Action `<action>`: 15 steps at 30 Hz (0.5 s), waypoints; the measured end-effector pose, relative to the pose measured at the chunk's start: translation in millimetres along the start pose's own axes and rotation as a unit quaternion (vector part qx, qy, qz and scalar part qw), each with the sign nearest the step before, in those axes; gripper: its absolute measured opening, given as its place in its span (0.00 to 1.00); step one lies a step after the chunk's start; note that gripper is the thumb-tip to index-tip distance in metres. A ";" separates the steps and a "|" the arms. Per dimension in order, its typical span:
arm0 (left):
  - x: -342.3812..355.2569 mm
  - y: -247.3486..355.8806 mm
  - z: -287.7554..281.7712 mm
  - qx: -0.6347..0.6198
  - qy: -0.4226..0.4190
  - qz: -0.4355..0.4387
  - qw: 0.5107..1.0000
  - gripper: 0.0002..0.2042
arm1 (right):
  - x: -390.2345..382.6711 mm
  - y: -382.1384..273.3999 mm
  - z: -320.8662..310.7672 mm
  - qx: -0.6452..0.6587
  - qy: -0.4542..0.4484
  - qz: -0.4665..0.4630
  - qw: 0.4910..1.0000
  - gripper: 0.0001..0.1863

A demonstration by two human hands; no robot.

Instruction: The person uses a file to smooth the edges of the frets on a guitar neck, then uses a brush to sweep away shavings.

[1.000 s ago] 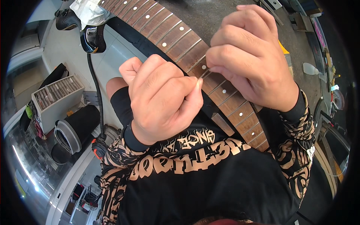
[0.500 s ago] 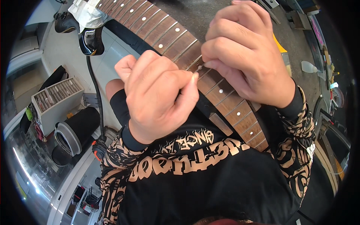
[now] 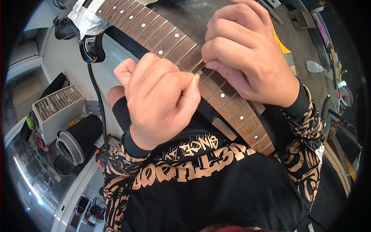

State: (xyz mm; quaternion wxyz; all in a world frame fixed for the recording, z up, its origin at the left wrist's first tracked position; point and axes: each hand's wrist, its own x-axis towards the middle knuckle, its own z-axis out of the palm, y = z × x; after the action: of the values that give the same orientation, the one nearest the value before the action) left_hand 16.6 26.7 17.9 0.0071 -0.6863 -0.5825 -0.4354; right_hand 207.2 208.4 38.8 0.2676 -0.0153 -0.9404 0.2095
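Note:
A guitar neck with a brown fretboard [image 3: 242, 110], metal frets and white dot inlays crosses from upper left down to my lap. My left hand [image 3: 160, 98] is closed in a pinch, its fingertips at the near edge of the fretboard. Opposite it, across the board, my right hand [image 3: 251, 58] also pinches, thumb and forefinger close to the wood. A tiny pale bit shows between the two sets of fingertips, over the same fret area; its kind is too small to tell. At the upper left is the guitar's glossy black body [image 3: 92, 50], partly covered by white paper [image 3: 87, 21].
A short brown bar [image 3: 224, 128] lies beside the neck near my shirt. On the left are a white box of upright slats [image 3: 58, 102] and a black cylindrical bin [image 3: 79, 133]. A yellow-handled brush [image 3: 282, 41] and a white bottle [image 3: 315, 66] sit on the right.
Both hands and the neck have shifted slightly left in view. The fingertips have come a little closer together, and less of the small thing between them shows.

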 end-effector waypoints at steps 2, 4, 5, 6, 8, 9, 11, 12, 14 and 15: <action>0.7 -0.9 1.7 0.014 0.013 -0.007 1.000 0.12 | -1.6 8.7 5.7 -0.039 0.011 -0.029 0.999 0.07; 0.3 -0.2 1.5 0.013 0.009 -0.009 1.000 0.12 | -1.8 10.6 5.8 -0.076 0.011 -0.059 0.995 0.07; 0.2 0.3 1.3 0.013 0.004 -0.012 1.000 0.12 | -0.9 6.8 0.4 -0.030 0.003 -0.030 0.999 0.07; 0.6 2.0 0.5 0.014 0.004 -0.013 1.000 0.12 | -1.5 2.8 -3.6 -0.006 -0.001 -0.018 1.000 0.07; 1.7 4.8 -0.1 -0.004 -0.011 -0.004 1.000 0.12 | -4.7 -5.1 -11.4 0.025 -0.020 0.009 0.999 0.08; 2.2 5.9 0.1 -0.010 -0.016 -0.001 1.000 0.12 | -5.7 -4.4 -11.6 0.029 -0.028 0.016 0.999 0.08; 3.2 6.2 0.3 -0.018 -0.025 -0.005 1.000 0.12 | -6.2 0.7 -8.7 -0.007 -0.036 -0.008 0.999 0.08; 3.6 6.0 -0.3 -0.021 -0.028 -0.006 0.999 0.11 | -3.6 -0.2 -9.4 -0.027 -0.036 -0.022 0.999 0.08; 5.7 3.7 -2.8 0.006 -0.019 -0.017 1.000 0.11 | 6.8 -5.0 -14.3 -0.072 -0.069 -0.016 0.995 0.09; 7.1 1.1 -3.1 0.006 -0.016 -0.015 1.000 0.11 | 9.2 -2.0 -14.1 -0.087 -0.084 -0.008 0.993 0.10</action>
State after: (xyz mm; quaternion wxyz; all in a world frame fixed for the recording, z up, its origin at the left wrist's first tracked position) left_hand 15.3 30.3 24.7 -0.0046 -0.6846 -0.5952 -0.4207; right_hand 206.7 213.2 55.0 0.1872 -0.0137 -0.9741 0.1257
